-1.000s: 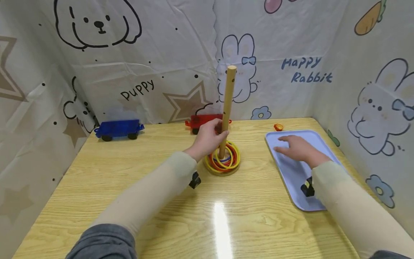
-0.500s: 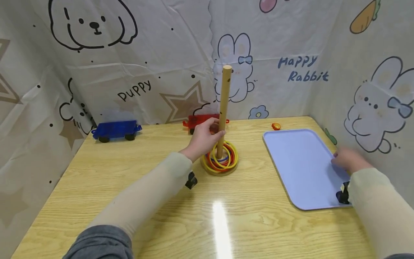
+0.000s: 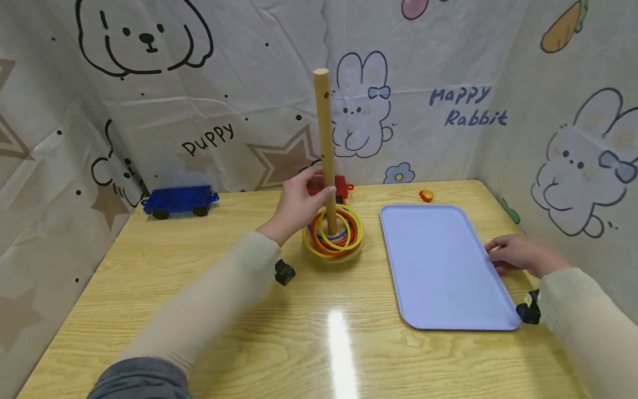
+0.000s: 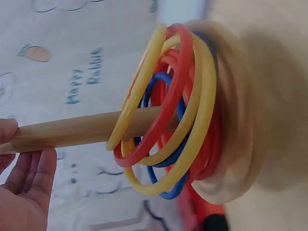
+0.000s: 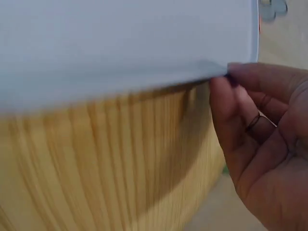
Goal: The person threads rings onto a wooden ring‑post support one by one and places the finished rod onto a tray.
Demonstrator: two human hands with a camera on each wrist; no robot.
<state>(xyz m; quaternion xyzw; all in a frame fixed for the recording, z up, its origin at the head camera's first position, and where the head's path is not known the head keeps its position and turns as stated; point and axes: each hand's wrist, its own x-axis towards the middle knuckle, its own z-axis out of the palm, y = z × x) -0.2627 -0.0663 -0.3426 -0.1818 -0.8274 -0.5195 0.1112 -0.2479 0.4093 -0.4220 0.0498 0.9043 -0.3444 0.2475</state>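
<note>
My left hand [image 3: 296,204] grips the wooden post of a ring-toss stand [image 3: 325,127] at mid-height. Several yellow, red and blue rings [image 4: 168,108] hang loosely around the post, just above its round wooden base [image 4: 243,144]. With a shadow beneath it, the base seems slightly off the table. On the right, my right hand [image 3: 520,255] pinches the long right edge of a pale blue tray [image 3: 433,266] between thumb and fingers. In the right wrist view that edge of the tray [image 5: 120,43] is raised above the wood. Nothing lies on the tray.
A blue toy wagon [image 3: 176,200] stands at the back left of the table [image 3: 249,343]. Behind the stand is a red toy wagon [image 3: 344,188], partly hidden. One small orange-red piece [image 3: 426,195] lies beyond the tray. Printed cloth walls [image 3: 269,72] enclose the back and sides.
My right hand went from above the tray to its right edge and took hold; the tray has shifted left. The ring-toss stand has risen and moved left in my left hand.
</note>
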